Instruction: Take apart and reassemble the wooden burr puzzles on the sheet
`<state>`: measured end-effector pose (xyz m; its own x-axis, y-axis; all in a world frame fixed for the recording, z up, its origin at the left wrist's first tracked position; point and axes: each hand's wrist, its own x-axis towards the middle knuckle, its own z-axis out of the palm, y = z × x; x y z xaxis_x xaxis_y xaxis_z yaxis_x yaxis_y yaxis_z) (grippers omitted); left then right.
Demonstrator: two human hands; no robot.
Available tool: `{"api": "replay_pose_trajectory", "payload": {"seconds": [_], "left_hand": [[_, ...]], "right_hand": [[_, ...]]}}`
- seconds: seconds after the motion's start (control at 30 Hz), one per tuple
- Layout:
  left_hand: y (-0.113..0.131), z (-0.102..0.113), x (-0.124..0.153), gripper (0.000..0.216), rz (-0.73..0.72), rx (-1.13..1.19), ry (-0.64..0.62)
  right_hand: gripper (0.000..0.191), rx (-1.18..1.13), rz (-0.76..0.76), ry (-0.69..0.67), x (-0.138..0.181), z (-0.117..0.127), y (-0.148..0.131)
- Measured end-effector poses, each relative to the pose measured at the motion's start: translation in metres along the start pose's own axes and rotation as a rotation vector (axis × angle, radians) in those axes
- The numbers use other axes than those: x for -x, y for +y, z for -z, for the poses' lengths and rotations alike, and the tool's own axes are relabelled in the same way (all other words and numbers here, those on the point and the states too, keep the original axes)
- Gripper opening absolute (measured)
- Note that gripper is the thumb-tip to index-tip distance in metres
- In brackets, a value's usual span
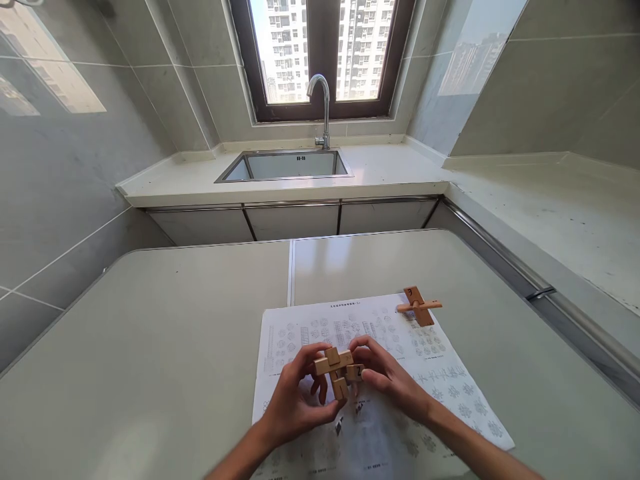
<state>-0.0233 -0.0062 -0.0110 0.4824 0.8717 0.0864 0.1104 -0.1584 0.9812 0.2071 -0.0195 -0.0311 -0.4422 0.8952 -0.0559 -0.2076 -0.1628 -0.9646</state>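
Between my two hands, a wooden burr puzzle (pixel 334 363) of interlocking numbered blocks is held above a printed sheet. My left hand (pixel 299 393) grips it from the left, thumb under the front block and index finger at its top. On the other side, my right hand (pixel 385 377) pinches a block marked 2 (pixel 355 372) at the puzzle's right, with thumb and forefinger. Whether that block is fully seated in the rest, I cannot tell. The printed instruction sheet (pixel 290 333) shows rows of small puzzle diagrams and lies flat below both hands.
Two or more crossed wooden puzzle pieces (pixel 423 313) lie on the sheet's upper right corner. The pale table (pixel 150 333) has a seam down its far half. Beyond it are a counter (pixel 390 167), a sink (pixel 290 178), a tap (pixel 326 113) and a window. Tiled walls flank both sides.
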Motion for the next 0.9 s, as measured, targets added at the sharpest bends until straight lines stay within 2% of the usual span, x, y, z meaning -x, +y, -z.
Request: {"api": "replay_pose_trajectory", "payload": {"seconds": [0.4,0.9], "left_hand": [[0.0023,-0.0001,0.0017,0.062,-0.004,-0.018,-0.027],[0.0038,-0.0007,0.0001,0.059,-0.008,-0.06,-0.014]], "right_hand": [[0.053,0.025,-0.008,-0.013,0.0007,-0.002,-0.007],[0.051,0.026,0.002,-0.004,-0.0002,0.0009,-0.0009]]}}
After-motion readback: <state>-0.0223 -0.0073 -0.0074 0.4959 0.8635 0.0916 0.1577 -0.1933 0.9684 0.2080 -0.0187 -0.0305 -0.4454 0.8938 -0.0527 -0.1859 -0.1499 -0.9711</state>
